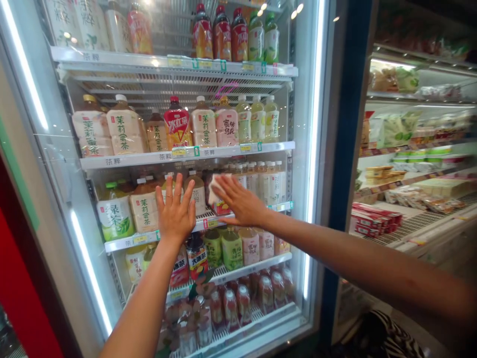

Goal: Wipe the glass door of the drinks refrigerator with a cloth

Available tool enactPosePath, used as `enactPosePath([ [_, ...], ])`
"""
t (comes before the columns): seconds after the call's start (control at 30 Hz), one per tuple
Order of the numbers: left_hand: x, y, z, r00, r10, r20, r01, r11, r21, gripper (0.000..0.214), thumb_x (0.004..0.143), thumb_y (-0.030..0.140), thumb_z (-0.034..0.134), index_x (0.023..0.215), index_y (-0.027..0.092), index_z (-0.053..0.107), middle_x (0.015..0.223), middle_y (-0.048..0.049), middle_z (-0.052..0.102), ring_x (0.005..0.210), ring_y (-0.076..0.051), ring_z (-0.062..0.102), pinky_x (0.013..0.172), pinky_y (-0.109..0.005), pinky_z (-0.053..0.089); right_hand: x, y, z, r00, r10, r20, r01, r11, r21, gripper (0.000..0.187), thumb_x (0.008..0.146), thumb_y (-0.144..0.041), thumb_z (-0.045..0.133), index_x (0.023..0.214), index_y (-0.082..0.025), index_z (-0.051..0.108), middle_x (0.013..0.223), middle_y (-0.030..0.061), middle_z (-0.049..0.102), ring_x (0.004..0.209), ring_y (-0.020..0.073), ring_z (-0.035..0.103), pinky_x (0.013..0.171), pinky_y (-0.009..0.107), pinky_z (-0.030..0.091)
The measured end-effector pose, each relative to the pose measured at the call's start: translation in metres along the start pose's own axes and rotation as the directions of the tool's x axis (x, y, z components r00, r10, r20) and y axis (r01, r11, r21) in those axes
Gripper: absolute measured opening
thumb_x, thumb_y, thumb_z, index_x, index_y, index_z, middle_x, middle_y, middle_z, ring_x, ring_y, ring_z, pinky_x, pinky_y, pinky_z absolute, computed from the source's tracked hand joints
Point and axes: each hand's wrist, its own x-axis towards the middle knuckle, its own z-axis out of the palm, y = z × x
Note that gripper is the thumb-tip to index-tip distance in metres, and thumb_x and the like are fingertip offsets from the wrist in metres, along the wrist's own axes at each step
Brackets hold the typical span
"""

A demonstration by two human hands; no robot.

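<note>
A tall glass door of a lit drinks cooler stands in front of me. My left hand lies flat against the glass with its fingers spread and nothing in it. To its right, my right hand presses a white cloth to the glass; part of the cloth is hidden under the fingers. Behind the glass, bottles of tea stand in rows, among them a green-capped bottle left of my hands and a red-labelled bottle above them.
Bright light strips run down both sides of the cooler. At the right, an open refrigerated shelf holds packaged foods, including red boxes. A red panel edges the lower left. Something with black and white stripes shows at the bottom right.
</note>
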Motion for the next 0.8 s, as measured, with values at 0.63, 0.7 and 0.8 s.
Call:
enactPosePath([
  [0.63, 0.0, 0.0, 0.001, 1.0, 0.009, -0.02, -0.009, 1.0, 0.014, 0.069, 0.097, 0.029, 0.054, 0.16, 0.034, 0.027, 0.17, -0.0001, 0.017, 0.16, -0.024, 0.007, 0.132, -0.058, 0.004, 0.016, 0.011, -0.005, 0.962, 0.245, -0.119, -0.243, 0.97, 0.028, 0.116, 0.091, -0.077, 0.047, 0.159, -0.018, -0.026, 0.171, 0.0104, -0.018, 0.159, 0.0369, -0.011, 0.128, 0.066, 0.01],
  [0.7, 0.0, 0.0, 0.0, 1.0, 0.013, -0.02, -0.012, 1.0, 0.023, 0.07, 0.097, 0.029, 0.054, 0.16, 0.034, 0.026, 0.17, -0.0001, 0.016, 0.16, -0.024, 0.007, 0.132, -0.058, 0.005, -0.016, -0.019, 0.015, 0.989, 0.132, -0.074, -0.127, 0.99, 0.062, 0.118, 0.089, -0.079, 0.049, 0.162, -0.013, -0.018, 0.172, 0.0156, -0.01, 0.159, 0.0381, -0.006, 0.127, 0.064, 0.016],
  [0.8, 0.0, 0.001, 0.0, 0.999, 0.026, -0.022, -0.025, 0.999, 0.042, 0.071, 0.097, 0.029, 0.054, 0.161, 0.034, 0.024, 0.17, -0.0005, 0.016, 0.16, -0.024, 0.007, 0.132, -0.058, 0.005, -0.076, -0.055, 0.045, 0.978, -0.204, 0.053, 0.196, 0.972, 0.133, 0.111, 0.091, -0.074, 0.053, 0.165, -0.01, 0.001, 0.171, 0.0163, 0.014, 0.16, 0.0315, 0.012, 0.127, 0.052, 0.026],
])
